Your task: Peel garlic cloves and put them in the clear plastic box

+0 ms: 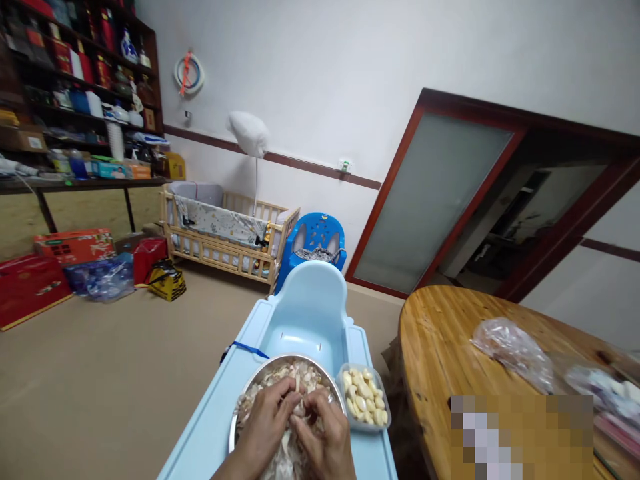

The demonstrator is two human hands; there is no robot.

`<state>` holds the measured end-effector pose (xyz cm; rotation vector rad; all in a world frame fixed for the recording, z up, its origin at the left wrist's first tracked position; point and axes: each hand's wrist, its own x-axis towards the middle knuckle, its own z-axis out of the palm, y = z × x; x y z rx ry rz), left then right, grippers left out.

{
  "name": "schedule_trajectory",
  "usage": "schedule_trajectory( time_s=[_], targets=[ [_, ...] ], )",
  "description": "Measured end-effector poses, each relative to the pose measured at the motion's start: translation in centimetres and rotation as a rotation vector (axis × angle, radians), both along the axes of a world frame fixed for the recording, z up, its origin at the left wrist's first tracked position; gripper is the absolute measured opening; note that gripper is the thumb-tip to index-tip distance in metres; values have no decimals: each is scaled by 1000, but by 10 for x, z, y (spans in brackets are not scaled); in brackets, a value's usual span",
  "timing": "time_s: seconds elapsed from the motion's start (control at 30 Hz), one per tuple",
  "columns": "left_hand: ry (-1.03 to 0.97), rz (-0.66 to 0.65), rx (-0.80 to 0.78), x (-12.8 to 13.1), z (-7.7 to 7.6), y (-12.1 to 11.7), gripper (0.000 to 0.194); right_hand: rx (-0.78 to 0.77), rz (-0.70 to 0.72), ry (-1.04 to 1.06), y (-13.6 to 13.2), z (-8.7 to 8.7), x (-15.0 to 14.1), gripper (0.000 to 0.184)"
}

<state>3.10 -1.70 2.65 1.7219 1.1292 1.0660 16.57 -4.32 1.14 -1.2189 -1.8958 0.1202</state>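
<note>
Shiny metal bowl [233,427] — glossy wood table [445,333]

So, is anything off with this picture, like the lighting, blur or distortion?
In the head view, the door frame leans steeply, suggesting tilt and wide-angle stretch; the opening beside the frosted glass panel is dark; the shelf bottles look soft; a blocky mosaic hides part of the wooden table; both the left hand and right hand are lit.

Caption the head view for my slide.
Left hand and right hand meet over a metal bowl of garlic skins, beside a tub of peeled cloves, on a blue chair.
</note>
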Motion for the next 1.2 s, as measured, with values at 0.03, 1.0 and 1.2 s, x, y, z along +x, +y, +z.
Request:
schedule_trajectory(
  time_s=[0.03, 1.0, 1.2],
  targets=[
    [14, 1, 8, 0, 0, 0, 27, 5, -11, -2, 0, -1, 0, 10],
    [512, 39, 304, 11, -13, -7, 33, -619, 48, 1446, 9, -4, 3, 38],
    [538, 95, 492, 9, -24, -4, 37, -678, 95, 1474, 10, -1, 5, 40]
  ],
)
